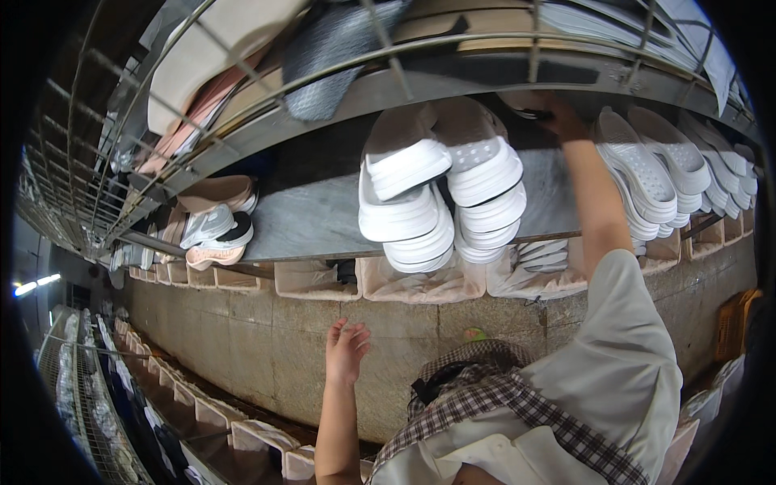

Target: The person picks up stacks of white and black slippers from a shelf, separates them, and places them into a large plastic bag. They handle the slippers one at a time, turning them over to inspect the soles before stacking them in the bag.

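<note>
White chunky-soled clogs (408, 174) stand piled in two columns on a grey shelf board (303, 202). Deep on this board, in the shade beneath a wire rack, my right hand (558, 120) reaches to the right of the pile. At its fingers lies a pale piece with a dark edge (527, 109), perhaps a shoe part; shadow hides the fingers and whether they grip it. My left hand (347, 349) hangs over the floor in front of the shelf, its fingers loosely bent and apart, holding nothing.
Further right stand more pale clogs (638, 166); mixed shoes (217, 230) sit at the left. Lined bins (424, 291) run below the shelf edge. Overhead, a wire rack (388, 61) holds flat sheets. An orange crate (737, 327) is far right. Another rack (77, 388) stands lower left.
</note>
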Demonstrator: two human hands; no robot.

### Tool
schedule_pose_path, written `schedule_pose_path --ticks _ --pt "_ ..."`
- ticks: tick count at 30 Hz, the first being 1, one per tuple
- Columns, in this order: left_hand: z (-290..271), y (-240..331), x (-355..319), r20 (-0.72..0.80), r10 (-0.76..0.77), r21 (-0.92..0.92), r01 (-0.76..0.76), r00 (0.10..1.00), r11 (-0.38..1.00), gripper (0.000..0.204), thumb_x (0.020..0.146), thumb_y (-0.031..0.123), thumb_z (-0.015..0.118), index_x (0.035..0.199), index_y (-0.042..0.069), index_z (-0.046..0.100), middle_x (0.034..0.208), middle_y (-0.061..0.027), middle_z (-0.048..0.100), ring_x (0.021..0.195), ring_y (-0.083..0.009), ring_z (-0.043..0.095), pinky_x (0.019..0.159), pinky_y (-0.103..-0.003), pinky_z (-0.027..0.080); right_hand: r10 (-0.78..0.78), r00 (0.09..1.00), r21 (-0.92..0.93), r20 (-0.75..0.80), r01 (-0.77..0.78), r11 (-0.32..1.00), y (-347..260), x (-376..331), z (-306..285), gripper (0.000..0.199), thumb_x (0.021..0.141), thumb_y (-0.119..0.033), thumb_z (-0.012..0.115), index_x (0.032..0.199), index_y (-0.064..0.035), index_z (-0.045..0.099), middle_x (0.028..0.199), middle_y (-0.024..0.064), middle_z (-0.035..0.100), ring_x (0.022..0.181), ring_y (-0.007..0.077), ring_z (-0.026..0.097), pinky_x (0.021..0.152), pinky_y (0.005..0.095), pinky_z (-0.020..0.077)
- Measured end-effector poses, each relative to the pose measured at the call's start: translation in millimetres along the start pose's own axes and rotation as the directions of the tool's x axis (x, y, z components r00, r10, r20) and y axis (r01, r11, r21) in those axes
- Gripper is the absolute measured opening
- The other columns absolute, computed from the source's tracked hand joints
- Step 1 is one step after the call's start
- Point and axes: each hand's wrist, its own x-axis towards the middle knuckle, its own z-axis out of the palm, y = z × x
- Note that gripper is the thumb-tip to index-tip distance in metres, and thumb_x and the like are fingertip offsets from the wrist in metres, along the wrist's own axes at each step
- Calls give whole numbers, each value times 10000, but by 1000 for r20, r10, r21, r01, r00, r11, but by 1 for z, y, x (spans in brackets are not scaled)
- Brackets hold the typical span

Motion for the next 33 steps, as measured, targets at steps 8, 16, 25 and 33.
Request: schedule_pose_path --ticks 8,16,25,33 --pt "-4 -40 4 223 -36 273 -27 974 962 274 914 159 557 1169 100 477 1011 -58 616 877 -164 616 720 -285 482 897 354 754 263 -656 38 -150 -67 -60 459 735 -334 729 1106 -125 557 1044 40 611 971 221 602 728 389 521" --pt "67 -52 -17 868 -122 385 -497 481 778 582 873 298 648 1320 16 406 1287 -176 499 1156 -256 521 915 -355 455 943 287 799 169 -601 39 -343 -219 -66 658 779 -227 666 1311 31 377 1274 195 463 1156 300 491 926 452 471" --pt "173 -59 -115 924 212 -18 -518 317 855 1044 746 353 745 1407 -117 88 1394 -304 293 1307 -353 328 1054 -396 326 894 446 752 45 -604 264 -459 -351 -12 892 675 -185 648 1399 57 186 1293 218 415 1203 306 460 963 380 450" --pt "79 -84 -136 923 163 -3 -417 349 909 853 724 102 632 1413 -62 156 1344 -226 385 1239 -309 412 1022 -402 365 793 609 678 1 -584 447 -520 -396 23 1147 624 -292 761 1455 4 28 1388 253 303 1271 327 383 1010 408 392"
